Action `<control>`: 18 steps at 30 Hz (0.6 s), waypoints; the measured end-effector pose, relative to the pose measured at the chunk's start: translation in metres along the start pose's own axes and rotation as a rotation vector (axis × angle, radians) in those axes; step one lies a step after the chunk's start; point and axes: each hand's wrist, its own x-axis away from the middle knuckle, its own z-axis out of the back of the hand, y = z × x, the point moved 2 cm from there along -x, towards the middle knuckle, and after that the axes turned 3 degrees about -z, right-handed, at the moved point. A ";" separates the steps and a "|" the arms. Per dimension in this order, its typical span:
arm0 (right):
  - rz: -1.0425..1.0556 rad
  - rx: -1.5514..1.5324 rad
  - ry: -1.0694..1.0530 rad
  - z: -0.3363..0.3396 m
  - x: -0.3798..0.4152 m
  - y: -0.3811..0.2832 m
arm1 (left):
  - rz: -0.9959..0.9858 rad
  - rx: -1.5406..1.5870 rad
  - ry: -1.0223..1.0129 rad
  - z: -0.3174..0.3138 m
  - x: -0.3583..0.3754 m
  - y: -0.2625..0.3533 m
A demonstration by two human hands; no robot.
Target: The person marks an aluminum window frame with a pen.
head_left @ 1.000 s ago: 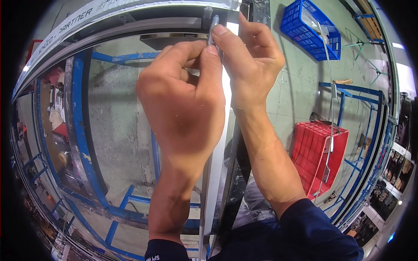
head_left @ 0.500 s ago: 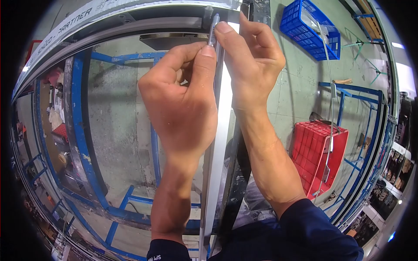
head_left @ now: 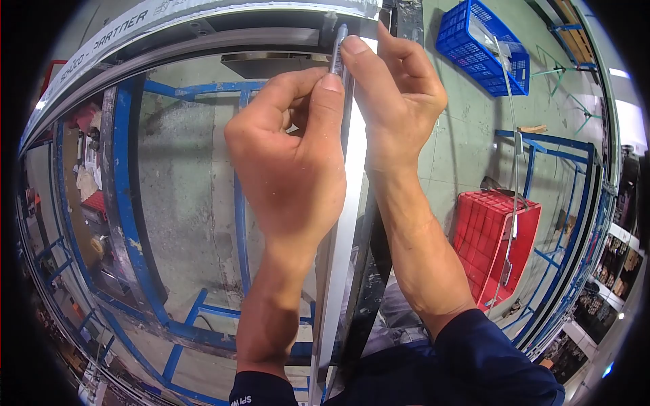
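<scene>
My left hand point(head_left: 288, 145) is closed, thumb and index finger pinching the lower end of a slim grey rod point(head_left: 337, 54) with a rounded, paler tip. The rod points up towards the inner corner of a metal frame point(head_left: 271, 40), beside a long white metal profile point(head_left: 342, 257) that runs towards my body. My right hand point(head_left: 399, 101) is closed around the upper end of this profile. Its thumb lies along the near face, right at the rod, and its curled fingers are on the far right side, partly hidden.
White protective film point(head_left: 95, 44) with printed lettering covers the frame's top edge. Blue metal stands point(head_left: 128, 203) are below on the left. To the right, on the floor, are a blue crate point(head_left: 474, 51) and a red crate point(head_left: 484, 243), with a thin rod crossing them.
My left hand and the slim grey rod have shifted slightly right and down in view. The right hand has barely moved; its thumb stays beside the rod.
</scene>
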 end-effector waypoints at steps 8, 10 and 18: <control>0.001 0.020 0.005 0.000 0.001 -0.001 | -0.017 -0.052 0.025 -0.001 0.001 -0.003; -0.002 0.004 0.007 -0.001 0.001 -0.002 | 0.004 -0.054 0.029 -0.003 0.001 0.002; -0.019 -0.015 0.018 -0.003 0.000 -0.004 | 0.036 -0.051 0.000 -0.002 -0.001 0.009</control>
